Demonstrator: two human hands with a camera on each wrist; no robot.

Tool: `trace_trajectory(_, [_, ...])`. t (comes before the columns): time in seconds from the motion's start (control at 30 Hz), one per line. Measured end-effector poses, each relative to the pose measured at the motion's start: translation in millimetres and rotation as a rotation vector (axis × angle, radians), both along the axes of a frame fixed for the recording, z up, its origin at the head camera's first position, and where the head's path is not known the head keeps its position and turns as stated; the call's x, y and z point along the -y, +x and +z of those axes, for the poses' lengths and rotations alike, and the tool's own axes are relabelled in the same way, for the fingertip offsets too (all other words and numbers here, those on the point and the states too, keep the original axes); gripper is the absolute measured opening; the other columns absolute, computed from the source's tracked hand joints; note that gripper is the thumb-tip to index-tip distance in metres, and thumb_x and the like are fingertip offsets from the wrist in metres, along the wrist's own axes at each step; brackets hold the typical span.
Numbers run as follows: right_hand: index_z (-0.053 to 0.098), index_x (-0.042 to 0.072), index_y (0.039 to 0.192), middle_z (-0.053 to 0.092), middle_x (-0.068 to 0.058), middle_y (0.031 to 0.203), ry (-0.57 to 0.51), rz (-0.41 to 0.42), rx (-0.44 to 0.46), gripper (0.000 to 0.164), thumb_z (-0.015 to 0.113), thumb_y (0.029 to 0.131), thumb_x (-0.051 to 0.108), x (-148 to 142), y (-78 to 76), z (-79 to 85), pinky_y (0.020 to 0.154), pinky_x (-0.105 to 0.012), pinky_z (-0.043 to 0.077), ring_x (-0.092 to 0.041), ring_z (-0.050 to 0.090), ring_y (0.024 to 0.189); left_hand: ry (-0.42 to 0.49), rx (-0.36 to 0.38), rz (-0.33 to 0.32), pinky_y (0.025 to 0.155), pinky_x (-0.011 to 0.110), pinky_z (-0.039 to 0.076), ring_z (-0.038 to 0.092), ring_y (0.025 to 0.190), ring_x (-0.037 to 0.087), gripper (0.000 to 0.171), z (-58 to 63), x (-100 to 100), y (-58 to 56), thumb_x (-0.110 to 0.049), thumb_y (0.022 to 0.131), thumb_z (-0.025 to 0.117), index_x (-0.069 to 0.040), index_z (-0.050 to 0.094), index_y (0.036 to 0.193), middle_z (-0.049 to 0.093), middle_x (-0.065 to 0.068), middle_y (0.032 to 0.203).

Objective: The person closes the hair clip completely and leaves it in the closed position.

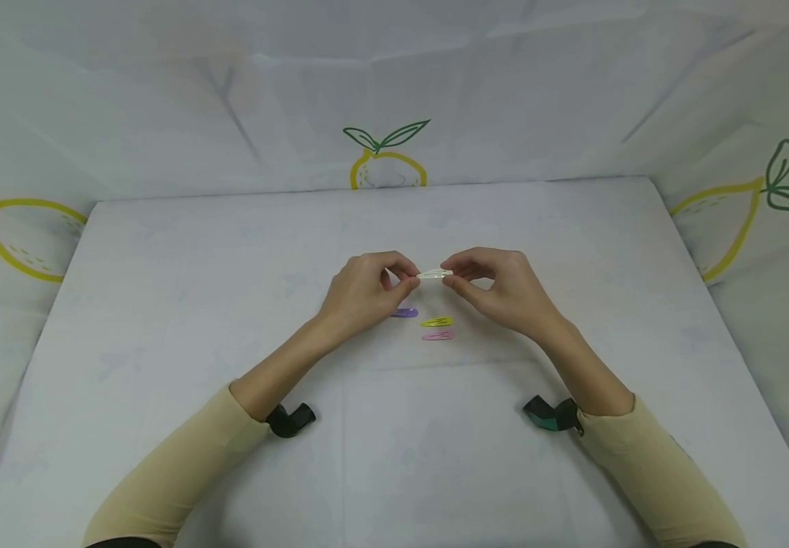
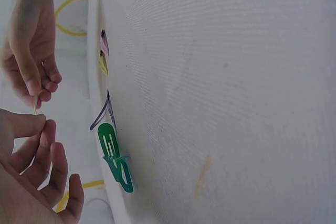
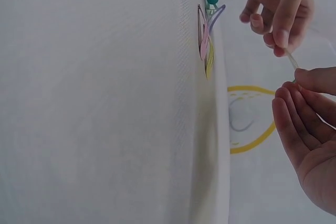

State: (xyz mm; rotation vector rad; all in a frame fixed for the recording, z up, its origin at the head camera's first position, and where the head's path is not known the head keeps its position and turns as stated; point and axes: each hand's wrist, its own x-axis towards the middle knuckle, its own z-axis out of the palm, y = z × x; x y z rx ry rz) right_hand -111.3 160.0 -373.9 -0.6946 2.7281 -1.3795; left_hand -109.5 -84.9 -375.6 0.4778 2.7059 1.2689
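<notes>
A pale, whitish snap hair clip (image 1: 434, 274) is held up above the table between both hands. My left hand (image 1: 367, 293) pinches one end of it between thumb and fingers, and my right hand (image 1: 504, 285) pinches the other end. Beneath them on the table lie a purple hair clip (image 1: 405, 312), a yellow hair clip (image 1: 438, 322) and a pink hair clip (image 1: 438, 335). Green clips (image 2: 109, 142), overlapping so that I cannot tell their number, show in the left wrist view; in the head view the left hand or arm hides them.
The table (image 1: 230, 251) has a white cloth cover. White cloth walls (image 1: 298, 91) with lemon drawings stand behind it and at both sides. Black wrist-worn pieces (image 1: 290, 420) stick out near the sleeves.
</notes>
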Motion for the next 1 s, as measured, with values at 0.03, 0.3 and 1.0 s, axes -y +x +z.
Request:
trace_trajectory(0.03, [0.081,0.004,0.111,0.083,-0.009,0.102,0.0,0.001,0.001,0.014,0.08,0.098,0.009,-0.1,-0.1,0.0,0.093,-0.046,0.065,-0.023,0.08,0.091,0.001,0.001,0.001,0.057,0.028,0.04,0.059,0.072,0.014,0.007,-0.1,0.3,0.0,-0.023,0.1,0.077,-0.02,0.082,0.104,0.076,-0.006,0.092])
trace_trajectory(0.3, [0.081,0.003,0.112,0.083,-0.009,0.104,0.013,0.007,0.017,0.016,0.081,0.096,0.007,-0.7,-1.6,-2.0,0.093,-0.046,0.065,-0.023,0.081,0.092,0.006,0.008,0.004,0.058,0.03,0.041,0.059,0.071,0.014,0.005,-1.9,1.0,-1.3,-0.024,0.1,0.076,-0.022,0.08,0.101,0.075,-0.008,0.09])
trace_trajectory(1.0, [0.08,0.002,0.112,0.083,-0.011,0.107,0.081,0.048,0.074,0.015,0.079,0.097,0.007,-2.1,-4.6,-5.3,0.095,-0.048,0.065,-0.025,0.08,0.095,-0.079,0.05,-0.04,0.06,0.028,0.042,0.061,0.073,0.013,0.007,-5.5,0.0,-4.9,-0.024,0.1,0.078,-0.02,0.082,0.104,0.078,-0.008,0.094])
